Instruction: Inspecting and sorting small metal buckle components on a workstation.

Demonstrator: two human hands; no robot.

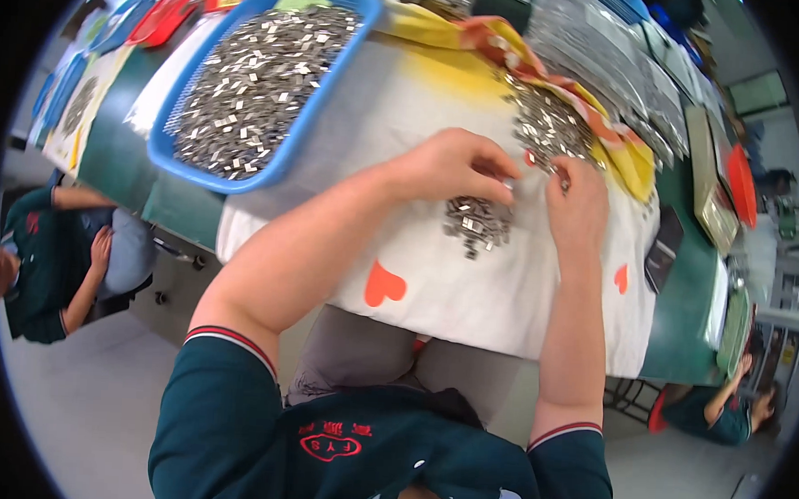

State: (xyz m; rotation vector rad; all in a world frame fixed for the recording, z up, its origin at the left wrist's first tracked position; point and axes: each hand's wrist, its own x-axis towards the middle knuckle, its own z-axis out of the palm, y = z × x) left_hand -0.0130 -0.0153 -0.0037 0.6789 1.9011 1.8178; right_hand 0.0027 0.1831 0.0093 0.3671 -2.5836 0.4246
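Small flat silvery metal pieces lie in two piles on a white cloth (pixel 425 277) with heart prints. My left hand (pixel 452 167) is over the smaller pile (pixel 478 222), its thumb and fingers curled toward each other. Whether a piece sits between those fingertips is too blurred to make out. At the near edge of the larger pile (pixel 548 118), my right hand (pixel 580 204) has its thumb and fingers drawn together on a small metal piece (pixel 565 182). The fingertips of both hands point toward each other, a short gap apart.
A blue plastic basket (pixel 274 168) full of similar metal pieces stands at the left. Beyond the larger pile runs a bunched yellow and orange cloth (pixel 506 45), with clear plastic bags (pixel 595 57) behind. A dark flat object (pixel 664 248) lies right. Other people sit at both sides.
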